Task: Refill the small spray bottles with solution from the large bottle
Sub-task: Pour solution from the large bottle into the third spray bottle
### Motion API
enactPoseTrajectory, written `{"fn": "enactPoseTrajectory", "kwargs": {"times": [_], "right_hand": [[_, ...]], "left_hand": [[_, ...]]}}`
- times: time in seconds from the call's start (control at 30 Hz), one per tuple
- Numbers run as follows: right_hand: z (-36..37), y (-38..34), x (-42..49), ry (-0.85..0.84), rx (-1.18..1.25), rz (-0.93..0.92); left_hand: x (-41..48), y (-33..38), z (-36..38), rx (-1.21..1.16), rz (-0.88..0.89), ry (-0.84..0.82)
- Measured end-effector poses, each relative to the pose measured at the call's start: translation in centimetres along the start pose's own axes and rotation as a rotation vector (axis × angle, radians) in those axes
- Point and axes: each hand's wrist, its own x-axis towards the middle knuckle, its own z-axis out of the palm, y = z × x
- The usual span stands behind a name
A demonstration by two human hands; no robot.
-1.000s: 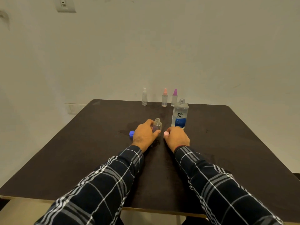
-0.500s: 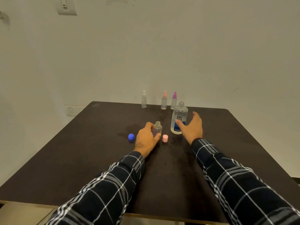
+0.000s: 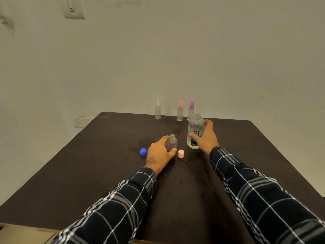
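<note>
Large bottle [image 3: 195, 132]: clear, "re-nu" label with a blue lower band, neck uncapped. Stands upright on the dark worktop [image 3: 88, 173], right of centre.

Right hand [image 3: 204, 138] grips it from the right side. Fingers [image 3: 209, 122] curl round the shoulder, thumb across the label front.

Small bottle [image 3: 171, 142]: clear, neck open, upright, just left of the large bottle and apart from it. Left hand [image 3: 159, 152] holds it, thumb and fingers wrapped round the body, base on or near the worktop; cannot tell which.

Pink cap [image 3: 181, 153] sits on the worktop just right of the left hand, between the two held bottles. Blue cap [image 3: 143, 152] just left of the same hand.

Far edge of the worktop, a row of three small spray bottles, upright: clear-topped bottle [image 3: 157, 110] on the left, pink-topped bottle [image 3: 180, 112] in the middle, purple-topped bottle [image 3: 191, 110] on the right, partly behind the large bottle's neck.

Both arms in dark plaid sleeves [image 3: 263, 199]. Pale wall behind, switch plate [image 3: 73, 9] upper left.
</note>
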Motion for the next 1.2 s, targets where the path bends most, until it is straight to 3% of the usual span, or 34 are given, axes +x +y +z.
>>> {"fn": "enactPoseTrajectory", "kwargs": {"times": [0.2, 0.67, 1.0, 1.2], "right_hand": [[0.0, -0.4, -0.8, -0.062, -0.235, -0.177], [0.5, -0.7, -1.7, -0.107, -0.779, -0.346], [0.7, -0.2, -1.6, -0.127, -0.813, -0.323], [0.9, -0.1, -1.3, -0.096, -0.674, -0.270]], "left_hand": [[0.0, 0.4, -0.4, -0.025, -0.028, -0.014], [0.0, 0.7, -0.5, 0.003, -0.035, -0.032], [0.3, 0.6, -0.4, 0.036, -0.039, -0.049], [0.4, 0.5, -0.4, 0.040, -0.041, -0.045]]}}
